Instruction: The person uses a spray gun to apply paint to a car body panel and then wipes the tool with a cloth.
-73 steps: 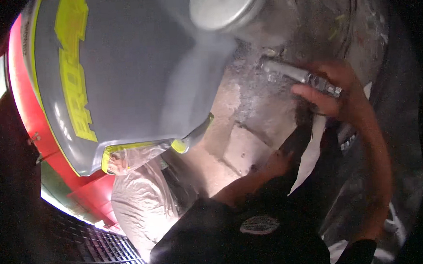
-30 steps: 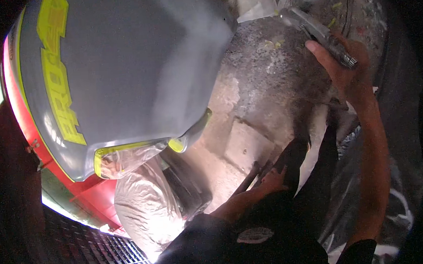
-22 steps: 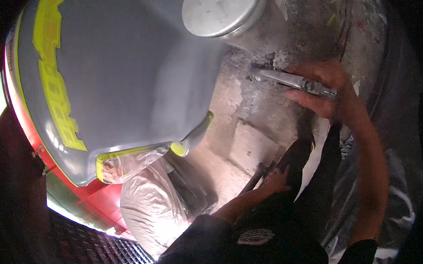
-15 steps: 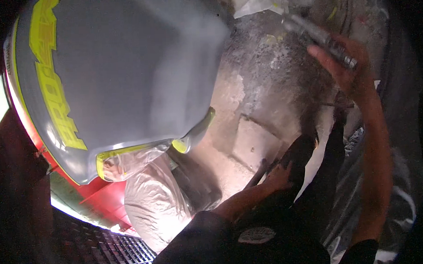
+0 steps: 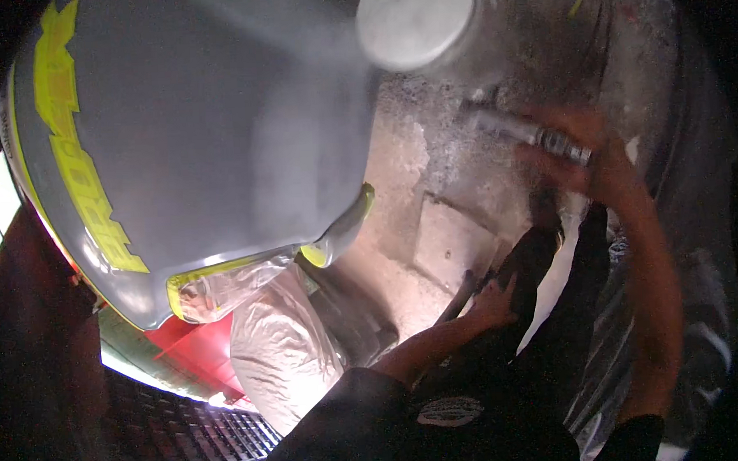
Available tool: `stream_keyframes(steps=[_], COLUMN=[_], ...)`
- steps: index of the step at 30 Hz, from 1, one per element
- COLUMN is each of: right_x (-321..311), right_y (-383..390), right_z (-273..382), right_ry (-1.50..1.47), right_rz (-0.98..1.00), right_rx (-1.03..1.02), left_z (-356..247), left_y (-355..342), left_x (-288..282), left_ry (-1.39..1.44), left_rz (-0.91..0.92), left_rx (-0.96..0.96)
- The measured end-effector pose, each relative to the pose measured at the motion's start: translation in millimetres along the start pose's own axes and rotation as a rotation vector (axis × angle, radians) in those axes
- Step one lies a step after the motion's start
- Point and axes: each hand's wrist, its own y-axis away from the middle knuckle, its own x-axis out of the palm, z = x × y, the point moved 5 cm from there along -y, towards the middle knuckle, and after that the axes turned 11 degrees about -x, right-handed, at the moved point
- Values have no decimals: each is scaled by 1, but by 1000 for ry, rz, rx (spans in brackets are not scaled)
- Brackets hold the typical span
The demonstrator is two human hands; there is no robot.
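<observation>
My right hand point(image 5: 584, 151), blurred by motion, is closed around a metallic spray gun point(image 5: 529, 131) with a ridged knob at its rear end. A white round lid point(image 5: 413, 22), apparently of the gun's cup, shows beyond it at the top and overlaps the edge of a large curved grey panel point(image 5: 216, 130). The panel fills the left side, with yellow lettering and yellow-edged openings. Low in the middle, my left hand point(image 5: 492, 303) lies at my dark-clothed leg, fingers apart as far as the dim light shows. A dark bar-like shape point(image 5: 458, 299) sits beside it.
Pale crumpled sheeting point(image 5: 279, 350) hangs below the panel, in front of a red surface point(image 5: 195, 351). A black grille point(image 5: 197, 432) lies at lower left. The stained floor point(image 5: 400, 180) has a square plate point(image 5: 452, 243). Dark plastic sheeting point(image 5: 693, 299) lines the right side.
My right hand and the spray gun have moved down, toward me. The white round lid has come into view at the top. My left hand stays at my leg.
</observation>
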Motion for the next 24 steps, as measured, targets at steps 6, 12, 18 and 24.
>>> stream_keyframes(steps=[6,12,18,24], right_x=[-4,29,26,36], right_y=[15,23,36,45], right_z=[-62,-45,-48,-81], right_ry=[180,-92,11,17], right_rz=[-221,-84,-207,-235], right_rx=[219,61,90,225], left_z=[-2,4,3,3], left_y=[-11,-18,-17,-18], left_x=[0,14,10,16], left_ry=[15,-17,-2,-52], left_rz=[40,-42,-61,-107], left_rx=[-31,25,-11,-12])
